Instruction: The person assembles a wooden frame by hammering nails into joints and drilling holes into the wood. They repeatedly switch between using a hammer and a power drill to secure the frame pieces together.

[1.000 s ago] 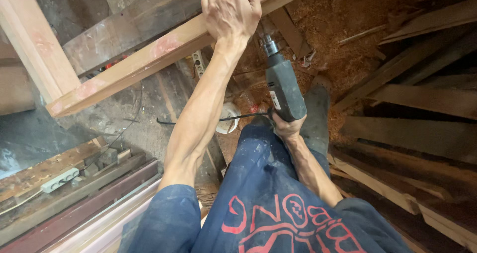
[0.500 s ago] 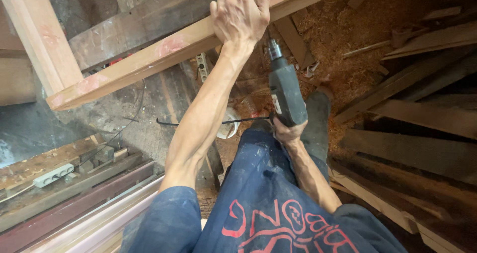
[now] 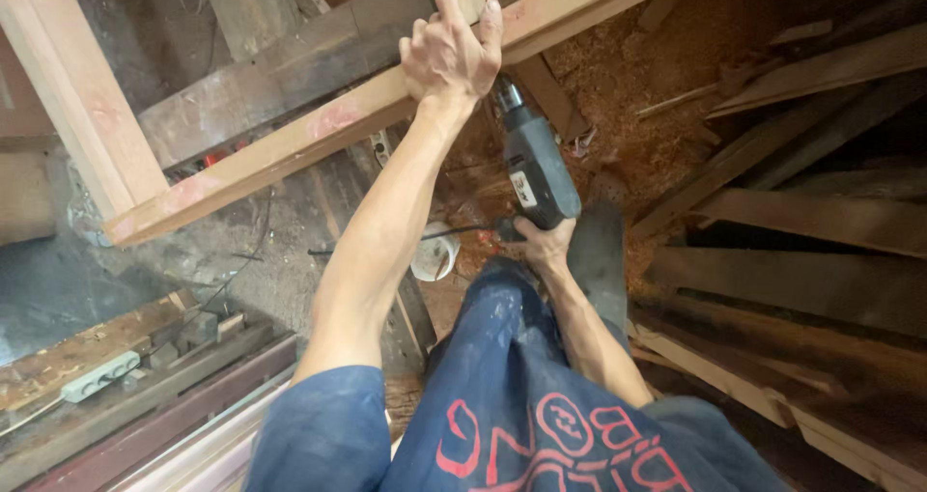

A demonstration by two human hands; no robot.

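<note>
**A:** Where are the hands right now?

**B:** The left hand [image 3: 449, 56] is stretched out ahead, fingers [image 3: 450, 11] clenched over the top edge of a pale wooden beam [image 3: 290, 149] that runs slantwise across the view. The thumb side presses against the beam's near face.

**A:** And the other one?

**B:** The right hand [image 3: 544, 243] sits lower, close to the person's knee, grasping the rear grip of a grey-green electric drill [image 3: 534, 168]. The drill points up and away, its nose just beside the left wrist and right under the beam.

**A:** Is the tip touching the wood?

**B:** I cannot tell; the left hand hides the very end of it.

**A:** What joins the beam?

**B:** At its left end it meets a second pale upright piece [image 3: 82, 96], forming a corner of a frame.

**A:** What lies around?

**B:** Dark planks [image 3: 821, 212] are stacked loosely on the right, over a floor covered with reddish sawdust [image 3: 637, 77]. A small white cup [image 3: 436, 255] rests on the floor beneath the left forearm. At lower left, a white power strip [image 3: 101, 376] lies on a worn board. The person wears blue trousers [image 3: 502, 357] and a dark shirt with red print.
</note>
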